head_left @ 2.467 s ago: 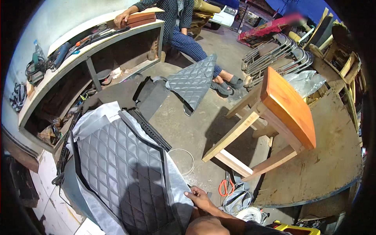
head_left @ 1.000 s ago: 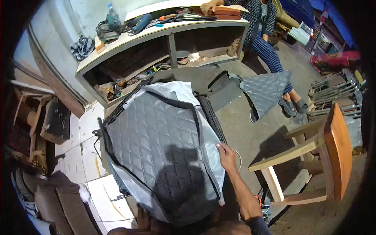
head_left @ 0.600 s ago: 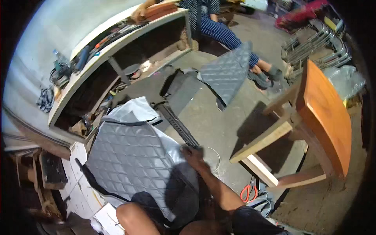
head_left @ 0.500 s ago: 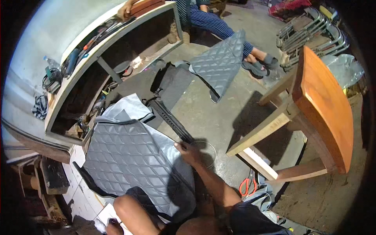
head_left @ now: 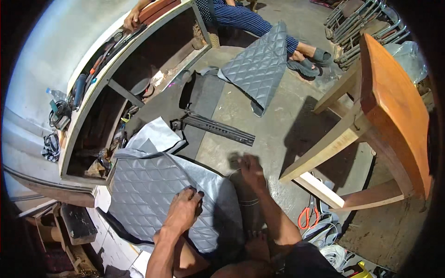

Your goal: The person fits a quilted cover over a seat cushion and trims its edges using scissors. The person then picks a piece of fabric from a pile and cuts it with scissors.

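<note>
A grey quilted sheet (head_left: 143, 194) with a pale backing lies in front of me, partly over my leg. My left hand (head_left: 184, 208) is over its middle, fingers curled; whatever they may hold is hidden. Beyond the sheet's right edge, my right hand (head_left: 251, 171) is raised above the floor, its fingers bent and slightly smeared. A thin pale cord (head_left: 249, 202) loops close by that hand. A long black strip (head_left: 220, 129) lies on the floor just past my right hand.
A wooden chair (head_left: 394, 106) lies tipped at right, near orange-handled scissors (head_left: 308, 217). Another quilted piece (head_left: 259, 69) lies near a seated person's sandalled feet (head_left: 303, 67). Tools line the low cabinet (head_left: 134, 99) at left.
My left hand has risen from the lower edge to over the quilted sheet. My right hand has moved right and away from the sheet's edge. The black strip's near end has swung right and farther off.
</note>
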### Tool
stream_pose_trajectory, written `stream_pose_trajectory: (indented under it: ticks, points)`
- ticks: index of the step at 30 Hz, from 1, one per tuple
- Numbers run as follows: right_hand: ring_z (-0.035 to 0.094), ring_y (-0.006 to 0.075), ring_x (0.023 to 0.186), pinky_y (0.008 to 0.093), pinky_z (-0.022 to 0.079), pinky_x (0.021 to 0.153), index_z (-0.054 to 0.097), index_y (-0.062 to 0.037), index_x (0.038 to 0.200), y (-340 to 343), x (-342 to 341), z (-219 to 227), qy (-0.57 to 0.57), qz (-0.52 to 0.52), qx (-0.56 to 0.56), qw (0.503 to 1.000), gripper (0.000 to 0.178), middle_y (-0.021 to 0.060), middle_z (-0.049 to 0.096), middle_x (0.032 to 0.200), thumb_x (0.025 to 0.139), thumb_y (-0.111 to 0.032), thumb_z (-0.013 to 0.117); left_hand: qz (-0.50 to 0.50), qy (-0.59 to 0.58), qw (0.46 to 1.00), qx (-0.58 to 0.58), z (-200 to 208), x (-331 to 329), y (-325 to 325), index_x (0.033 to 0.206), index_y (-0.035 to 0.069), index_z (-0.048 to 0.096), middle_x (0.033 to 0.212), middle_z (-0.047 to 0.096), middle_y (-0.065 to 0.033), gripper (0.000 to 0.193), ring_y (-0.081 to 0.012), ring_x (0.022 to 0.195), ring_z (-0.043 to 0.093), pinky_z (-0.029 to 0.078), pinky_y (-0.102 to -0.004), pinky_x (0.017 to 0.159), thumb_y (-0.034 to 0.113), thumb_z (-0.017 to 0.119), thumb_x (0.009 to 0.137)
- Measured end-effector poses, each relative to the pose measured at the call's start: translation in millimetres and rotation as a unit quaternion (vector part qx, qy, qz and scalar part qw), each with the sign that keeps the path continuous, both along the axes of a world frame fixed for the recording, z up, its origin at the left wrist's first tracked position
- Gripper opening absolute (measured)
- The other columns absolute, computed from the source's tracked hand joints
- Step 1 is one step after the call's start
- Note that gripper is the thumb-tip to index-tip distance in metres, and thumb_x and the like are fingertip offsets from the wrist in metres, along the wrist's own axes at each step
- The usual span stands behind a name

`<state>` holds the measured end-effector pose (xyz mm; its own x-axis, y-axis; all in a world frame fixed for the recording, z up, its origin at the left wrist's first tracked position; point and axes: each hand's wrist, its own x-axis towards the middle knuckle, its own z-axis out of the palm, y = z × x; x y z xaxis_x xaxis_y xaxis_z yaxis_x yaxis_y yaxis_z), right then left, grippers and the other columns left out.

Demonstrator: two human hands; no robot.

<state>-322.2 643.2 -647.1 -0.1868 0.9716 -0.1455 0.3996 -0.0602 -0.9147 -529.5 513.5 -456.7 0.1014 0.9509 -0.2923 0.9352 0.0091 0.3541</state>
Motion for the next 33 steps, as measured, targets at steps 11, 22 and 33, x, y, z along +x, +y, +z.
stream_pose_trajectory:
  ticks: [11, 22, 33]
  points:
    - [0.038, 0.0539, 0.135, 0.0573, 0.034, 0.112, 0.028, 0.0007, 0.152, -120, -29, 50, 0.001, 0.054, 0.032, 0.998, 0.078, 0.0342, 0.036, 0.148, 0.093, -0.033, 0.068, -0.132, 0.044, 0.987, 0.082, -54, -9, 62, 0.142, 0.020, 0.053, 0.115, 0.054, -0.0179, 0.059, -0.0370, 0.111, 0.053, 0.043, -0.0490, 0.096, 0.021, 0.073, 0.086]
    - [0.055, 0.0478, 0.110, 0.0518, 0.051, 0.092, 0.033, 0.0094, 0.145, -122, -39, 64, -0.174, 0.079, 0.054, 0.980, 0.083, 0.0341, 0.043, 0.125, 0.093, -0.046, 0.066, -0.180, 0.107, 0.972, -0.103, -79, -1, 134, 0.133, 0.022, 0.063, 0.131, 0.061, -0.0136, 0.047, -0.0326, 0.128, 0.054, 0.044, -0.0477, 0.106, 0.035, 0.065, 0.089]
    - [0.067, 0.0412, 0.093, 0.0473, 0.053, 0.085, 0.064, -0.0037, 0.122, -106, -13, 2, 0.001, -0.086, -0.001, 0.996, 0.030, 0.0198, 0.067, 0.104, 0.097, -0.019, 0.060, -0.110, -0.061, 0.941, -0.313, -93, -6, 160, 0.146, 0.024, 0.050, 0.151, 0.041, -0.0176, 0.080, -0.0391, 0.144, 0.034, 0.030, -0.0489, 0.120, 0.071, 0.065, 0.082]
